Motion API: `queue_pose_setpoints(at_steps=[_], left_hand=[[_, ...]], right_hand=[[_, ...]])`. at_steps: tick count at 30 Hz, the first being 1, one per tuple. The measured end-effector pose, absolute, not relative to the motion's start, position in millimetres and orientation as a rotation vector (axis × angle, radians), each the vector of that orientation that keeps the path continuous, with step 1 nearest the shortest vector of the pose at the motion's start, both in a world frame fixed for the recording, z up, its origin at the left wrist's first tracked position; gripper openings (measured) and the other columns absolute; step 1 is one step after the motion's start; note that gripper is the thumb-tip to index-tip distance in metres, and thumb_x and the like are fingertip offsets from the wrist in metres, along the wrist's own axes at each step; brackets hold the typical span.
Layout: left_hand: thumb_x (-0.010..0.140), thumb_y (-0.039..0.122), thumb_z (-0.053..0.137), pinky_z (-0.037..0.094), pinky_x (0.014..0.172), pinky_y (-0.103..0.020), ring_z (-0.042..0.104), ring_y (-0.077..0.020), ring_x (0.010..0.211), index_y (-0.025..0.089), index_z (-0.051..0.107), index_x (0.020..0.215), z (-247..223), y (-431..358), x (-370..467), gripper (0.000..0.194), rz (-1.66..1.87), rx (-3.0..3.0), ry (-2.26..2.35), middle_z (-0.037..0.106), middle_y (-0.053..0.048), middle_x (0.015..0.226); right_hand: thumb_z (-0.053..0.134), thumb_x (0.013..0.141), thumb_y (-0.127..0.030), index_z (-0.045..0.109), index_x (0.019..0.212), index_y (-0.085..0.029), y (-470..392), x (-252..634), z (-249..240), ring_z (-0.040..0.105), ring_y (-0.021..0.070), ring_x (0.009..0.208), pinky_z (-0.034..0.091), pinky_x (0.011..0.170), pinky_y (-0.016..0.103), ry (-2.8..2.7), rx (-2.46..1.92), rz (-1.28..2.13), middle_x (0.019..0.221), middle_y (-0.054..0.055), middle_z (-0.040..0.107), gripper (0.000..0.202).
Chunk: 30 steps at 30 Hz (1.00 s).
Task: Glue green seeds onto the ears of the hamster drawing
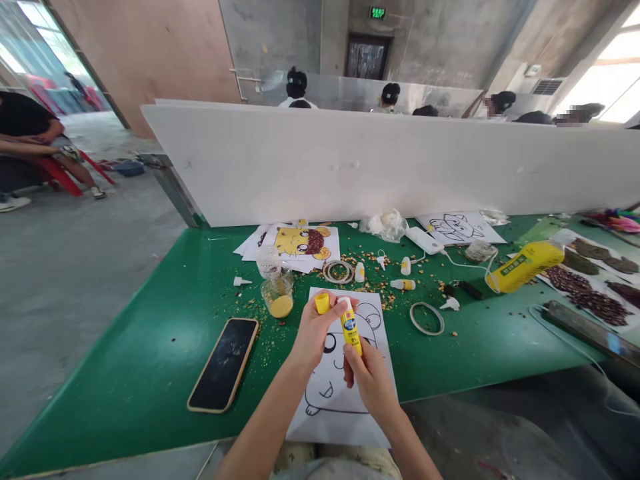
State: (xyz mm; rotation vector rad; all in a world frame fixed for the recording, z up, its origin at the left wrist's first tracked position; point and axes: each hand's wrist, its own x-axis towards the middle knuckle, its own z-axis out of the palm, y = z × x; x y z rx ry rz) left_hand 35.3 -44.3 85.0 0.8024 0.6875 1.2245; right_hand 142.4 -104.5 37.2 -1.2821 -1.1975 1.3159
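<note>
My right hand (pixel 367 373) is closed round the lower part of a yellow glue stick (pixel 351 333), held upright with its white top showing. In my left hand (pixel 315 330) is the yellow cap (pixel 323 303), off the stick, and my left fingertips reach to the white top. Under both hands lies a white sheet (pixel 350 427) with a black-line cartoon animal drawing, partly covered by them. Left of the sheet stands a clear plastic jar (pixel 278 293) with yellow grains at its bottom.
A phone (pixel 223 365) lies on the green table (pixel 125 353) at left. Farther back are a part-filled hamster picture (pixel 303 243), small glue bottles (pixel 403 285), tape rings (pixel 427 319) and scattered grains. A yellow bottle (pixel 527 267) lies at right. A white partition (pixel 390 167) closes the back.
</note>
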Motion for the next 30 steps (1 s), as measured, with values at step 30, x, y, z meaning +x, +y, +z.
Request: queue_pose_setpoints(at_steps=[30], left_hand=[[0.066, 0.017, 0.073, 0.045, 0.087, -0.033, 0.054, -0.0207, 0.107, 0.019, 0.041, 0.081, 63, -64, 32, 0.035, 1.439, 0.968, 0.796, 0.058, -0.006, 0.113]], right_hand=[[0.059, 0.077, -0.048, 0.056, 0.070, -0.021, -37, 156, 43, 0.033, 0.0087, 0.047, 0.038, 0.048, 0.023, -0.361, -0.717, 1.431, 0.052, -0.006, 0.035, 0.028]])
